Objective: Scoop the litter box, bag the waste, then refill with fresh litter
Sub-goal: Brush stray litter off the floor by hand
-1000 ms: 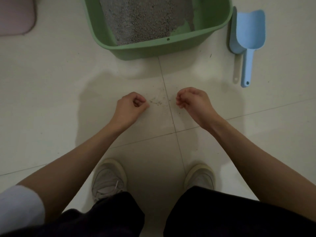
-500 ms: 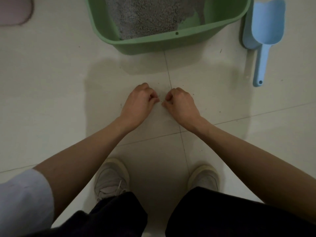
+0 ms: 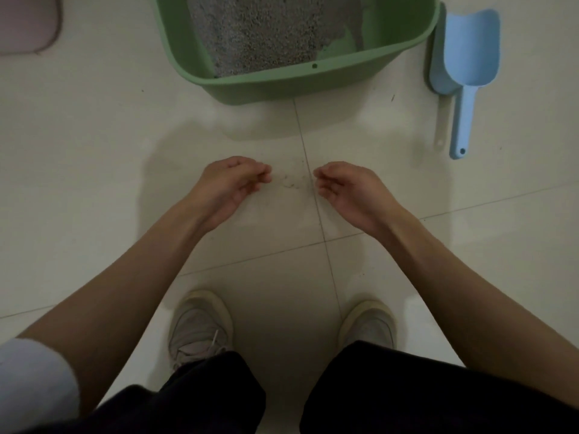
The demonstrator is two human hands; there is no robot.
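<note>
A green litter box point(image 3: 313, 77) stands on the tiled floor ahead of me, with grey litter point(image 3: 257, 32) covering most of its bottom and bare green at the right. To its right lies a light blue scoop point(image 3: 470, 57), handle pointing toward me. A few spilled litter grains point(image 3: 293, 183) lie on the floor between my hands. My left hand point(image 3: 228, 186) and my right hand point(image 3: 347, 189) hover low over the tiles, palms turned inward, fingers loosely curled and apart, holding nothing.
A pink mat corner point(image 3: 26, 23) shows at the top left. My two grey shoes point(image 3: 200, 327) and dark trousers fill the bottom of the view. A pale handle point(image 3: 440, 126) lies beside the scoop's handle.
My hands were together in fists half a second ago; now they have parted sideways and loosened. The spilled grains between them show again. The view has shifted slightly.
</note>
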